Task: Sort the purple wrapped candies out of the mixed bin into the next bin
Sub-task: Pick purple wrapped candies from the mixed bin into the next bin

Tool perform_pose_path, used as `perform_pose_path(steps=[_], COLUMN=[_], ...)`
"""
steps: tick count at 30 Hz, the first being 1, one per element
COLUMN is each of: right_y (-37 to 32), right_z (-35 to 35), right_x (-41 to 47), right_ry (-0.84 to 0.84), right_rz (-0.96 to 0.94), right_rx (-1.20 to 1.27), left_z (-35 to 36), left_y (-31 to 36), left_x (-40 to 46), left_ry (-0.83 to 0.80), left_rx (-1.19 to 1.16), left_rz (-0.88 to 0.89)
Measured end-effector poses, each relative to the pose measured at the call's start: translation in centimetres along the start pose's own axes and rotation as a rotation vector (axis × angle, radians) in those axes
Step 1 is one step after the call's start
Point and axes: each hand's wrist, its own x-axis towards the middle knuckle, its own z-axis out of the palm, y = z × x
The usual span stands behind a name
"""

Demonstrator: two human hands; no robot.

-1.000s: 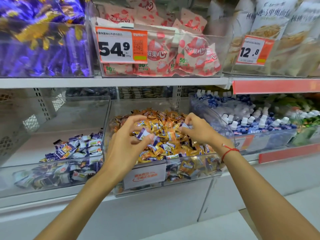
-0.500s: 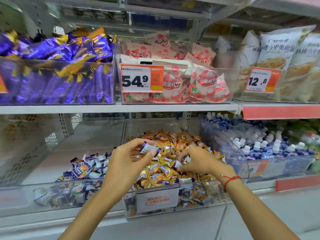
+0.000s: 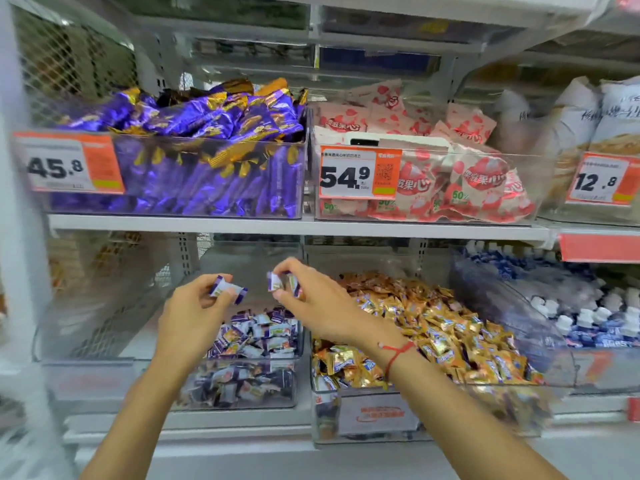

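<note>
Open air above the clear plastic bin of purple candies (image 3: 242, 379); the white shelf board (image 3: 298, 225) caps the gap overhead.

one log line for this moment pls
left hand pinches purple candy | right hand pinches purple candies | both over purple bin

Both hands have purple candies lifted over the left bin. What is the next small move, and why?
Probably release both candies. The left hand pinches one purple candy and the right hand pinches another purple candy; both are above the purple bin, clear of the mixed bin. Opening the fingers there should drop them onto that pile.
</note>
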Motion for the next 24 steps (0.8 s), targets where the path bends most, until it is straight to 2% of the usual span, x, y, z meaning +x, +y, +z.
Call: perform_pose_path(steps=[2,4,6,8,10,12,14,17,21,24], right_y=[-0.5,-0.2,0.2,1.1,2.9,5.3,6.9,7.2,8.2,9.8], right_z=[1.7,2.5,2.2,0.8,-1.1,-2.8,-3.7,-2.8,0.3,0.7], right_x=[2.3,3.6,3.3,1.7,-0.8,-3.6,-5.6,-6.1,-4.3,-3.7], right_ry=[-0.067,-0.206,-0.263,-0.153,-0.008,0.064,0.032,-0.122,-0.27,-0.3], right_rz=[-0.009,0.04,0.05,0.014,-0.002,0.005,0.002,-0.045,-0.018,0.011], right_rx=[-0.159,-0.298,-0.32,-0.229,-0.146,-0.141,-0.15,-0.199,-0.492,-0.549], left_z=[-0.1,0.1,0.5,1.3,2.7,4.3,5.6,6.8,7.7,7.7], left_y=[-0.5,-0.6,-0.5,0.0,1.0,1.8,2.2,2.0,1.9,2.0], left_x=[0.0,-0.2,-0.5,-1.1,-2.3,-3.5,-4.5,-5.1,-5.4,-5.2], left_ry=[-0.004,-0.046,-0.07,-0.052,-0.046,-0.122,-0.239,-0.357,-0.306,-0.249], left_rx=[0.188,0.365,0.482,0.455,0.33,0.274,0.28,0.249,0.229,0.303], left_rz=[0.057,0.108,0.121,0.137,0.157,0.18,0.172,0.13,0.121,0.133])
